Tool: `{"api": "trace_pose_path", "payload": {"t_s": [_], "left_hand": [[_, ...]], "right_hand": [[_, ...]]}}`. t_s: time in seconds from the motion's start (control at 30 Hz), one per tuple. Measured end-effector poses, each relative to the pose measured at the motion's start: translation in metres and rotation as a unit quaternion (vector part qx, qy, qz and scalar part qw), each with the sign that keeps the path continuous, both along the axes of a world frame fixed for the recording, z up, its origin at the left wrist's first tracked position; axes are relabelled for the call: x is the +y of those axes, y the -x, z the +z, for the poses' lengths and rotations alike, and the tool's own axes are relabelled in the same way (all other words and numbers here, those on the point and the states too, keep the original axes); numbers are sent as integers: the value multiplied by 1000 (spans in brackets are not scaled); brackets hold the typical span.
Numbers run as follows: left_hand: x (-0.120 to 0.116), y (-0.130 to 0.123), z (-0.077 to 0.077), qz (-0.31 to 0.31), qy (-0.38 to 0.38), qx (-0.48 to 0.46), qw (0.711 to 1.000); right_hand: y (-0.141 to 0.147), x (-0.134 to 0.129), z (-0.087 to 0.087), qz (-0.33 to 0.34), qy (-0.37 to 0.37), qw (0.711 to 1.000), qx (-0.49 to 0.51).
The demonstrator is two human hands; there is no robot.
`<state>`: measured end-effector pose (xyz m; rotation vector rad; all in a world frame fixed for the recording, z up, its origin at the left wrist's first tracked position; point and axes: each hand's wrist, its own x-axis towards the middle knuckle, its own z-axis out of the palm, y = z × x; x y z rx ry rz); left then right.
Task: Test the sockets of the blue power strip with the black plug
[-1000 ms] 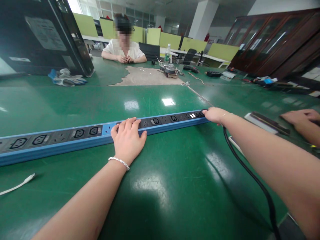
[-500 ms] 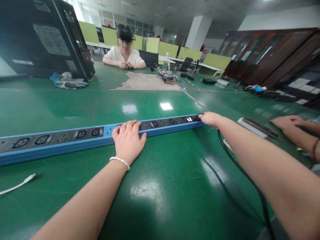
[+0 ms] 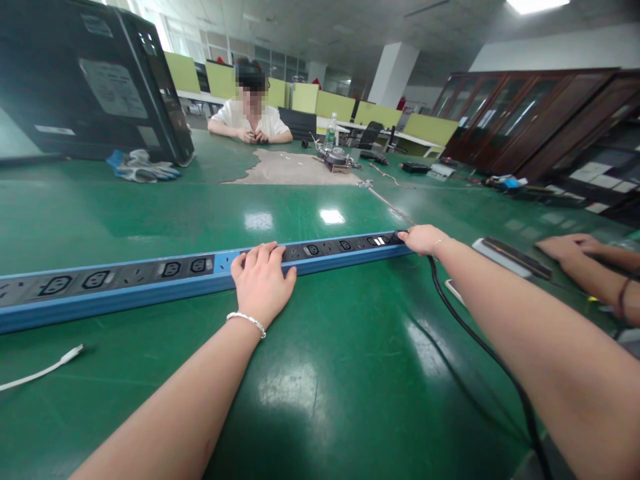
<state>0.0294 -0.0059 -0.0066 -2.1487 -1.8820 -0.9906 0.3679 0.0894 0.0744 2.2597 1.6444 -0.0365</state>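
Note:
A long blue power strip (image 3: 345, 261) with black sockets lies across the green table (image 3: 350, 353). My left hand (image 3: 263, 280) rests over its middle, fingers bent across the top and thumb on the near side. At the strip's right end my right hand (image 3: 421, 240) is closed round the end where a black cable (image 3: 463, 325) comes off; the fingertips are partly hidden. The cable runs down to the lower right, under my right forearm.
A white cable (image 3: 45, 370) lies at the left. Gloves (image 3: 143, 167) sit by a black computer case (image 3: 100, 87). A person (image 3: 250, 120) sits opposite. Another person's hands (image 3: 570, 247) rest at the right, near a grey-white bar (image 3: 505, 257).
The view has shifted slightly, so the strip and table things appear a little lower or to the side. Both hands keep their places on the strip.

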Motion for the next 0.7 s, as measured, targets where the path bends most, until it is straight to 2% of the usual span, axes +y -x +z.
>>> {"api": "trace_pose_path", "payload": {"t_s": [0.3,0.47,0.6,0.7], "left_hand": [[0,1,-1,5,-7,12,1000],[0,0,-1,6,-3,11,1000],[0,0,0,5,-3,10,1000],[0,0,0,3,-4,11,1000]], "right_hand": [[-3,1,8,31,27,999,10],[-37,-6,24,-25,-86,984,153],[-62,-11,31,-47,-91,992,79],[-63,-8,27,-36,-69,995,59]]}}
